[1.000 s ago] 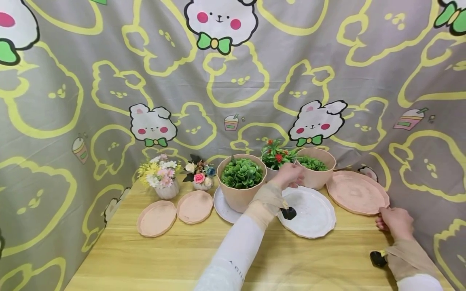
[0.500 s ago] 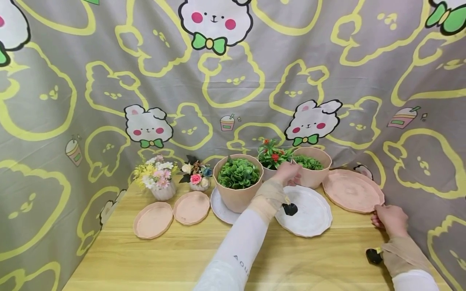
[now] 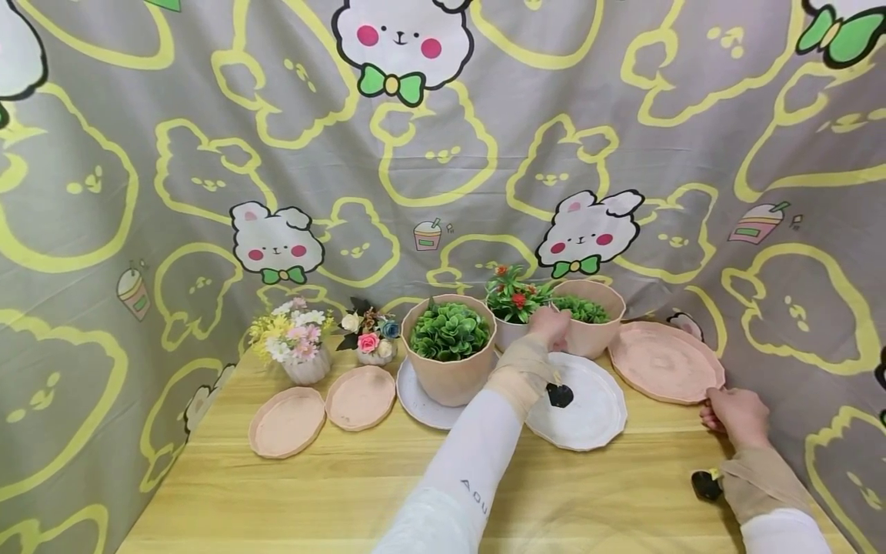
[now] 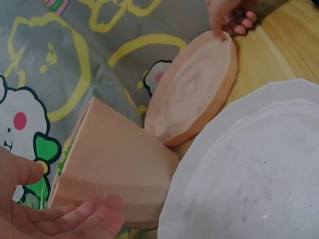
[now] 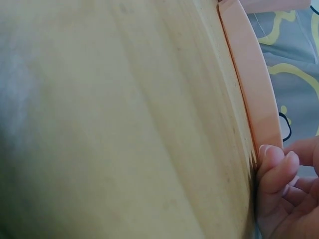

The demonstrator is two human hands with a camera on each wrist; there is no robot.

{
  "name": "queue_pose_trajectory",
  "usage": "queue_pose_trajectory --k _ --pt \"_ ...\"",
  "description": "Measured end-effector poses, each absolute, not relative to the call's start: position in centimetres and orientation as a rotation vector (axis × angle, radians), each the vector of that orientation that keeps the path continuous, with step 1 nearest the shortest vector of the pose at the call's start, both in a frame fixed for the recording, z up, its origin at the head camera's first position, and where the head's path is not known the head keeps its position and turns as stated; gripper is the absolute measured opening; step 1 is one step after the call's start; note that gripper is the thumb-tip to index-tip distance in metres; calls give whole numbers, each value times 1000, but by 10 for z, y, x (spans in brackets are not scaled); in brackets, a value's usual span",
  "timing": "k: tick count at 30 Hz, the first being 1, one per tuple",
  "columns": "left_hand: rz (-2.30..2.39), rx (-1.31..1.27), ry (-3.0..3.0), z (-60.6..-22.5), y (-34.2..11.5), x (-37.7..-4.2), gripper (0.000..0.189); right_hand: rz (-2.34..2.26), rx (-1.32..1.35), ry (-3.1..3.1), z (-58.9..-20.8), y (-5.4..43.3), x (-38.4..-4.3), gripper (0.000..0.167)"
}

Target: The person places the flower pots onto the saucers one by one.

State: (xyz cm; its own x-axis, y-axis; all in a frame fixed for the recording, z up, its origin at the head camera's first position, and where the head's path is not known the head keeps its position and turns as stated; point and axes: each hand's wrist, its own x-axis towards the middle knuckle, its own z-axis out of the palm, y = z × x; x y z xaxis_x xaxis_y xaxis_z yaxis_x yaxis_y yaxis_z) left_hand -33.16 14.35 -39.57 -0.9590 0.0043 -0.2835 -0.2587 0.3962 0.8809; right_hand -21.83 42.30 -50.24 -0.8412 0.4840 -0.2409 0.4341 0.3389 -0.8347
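My left hand (image 3: 550, 326) is at the left side of a pink flowerpot (image 3: 597, 337) filled with green leaves. In the left wrist view its straight fingers (image 4: 94, 214) lie along the pot's outer wall, with the thumb apart from them near the rim. To the right, my right hand (image 3: 737, 415) pinches the near edge of a large pink plant saucer (image 3: 666, 363). That saucer lies on the table close beside the pot; in the right wrist view, thumb and fingers meet at its rim (image 5: 256, 94). A white plant saucer (image 3: 588, 423) sits in front of the pot.
A red-flowered plant (image 3: 512, 300) stands left of my left hand. Beside it, a larger pink pot (image 3: 450, 377) rests on another white saucer (image 3: 415, 400). Two small pink saucers (image 3: 287, 423) and two small flower pots (image 3: 307, 365) occupy the left. A patterned curtain (image 3: 443, 154) borders the table.
The view has shifted slightly, so everything sits a little further left in it. Both hands keep nearly the same places at the pot and the pink saucer.
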Motion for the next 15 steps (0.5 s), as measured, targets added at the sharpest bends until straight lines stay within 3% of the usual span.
queue_pose_trajectory --k 15 --pt "1340 -275 2632 -398 162 -337 35 1515 -882 -2548 -505 423 -217 43"
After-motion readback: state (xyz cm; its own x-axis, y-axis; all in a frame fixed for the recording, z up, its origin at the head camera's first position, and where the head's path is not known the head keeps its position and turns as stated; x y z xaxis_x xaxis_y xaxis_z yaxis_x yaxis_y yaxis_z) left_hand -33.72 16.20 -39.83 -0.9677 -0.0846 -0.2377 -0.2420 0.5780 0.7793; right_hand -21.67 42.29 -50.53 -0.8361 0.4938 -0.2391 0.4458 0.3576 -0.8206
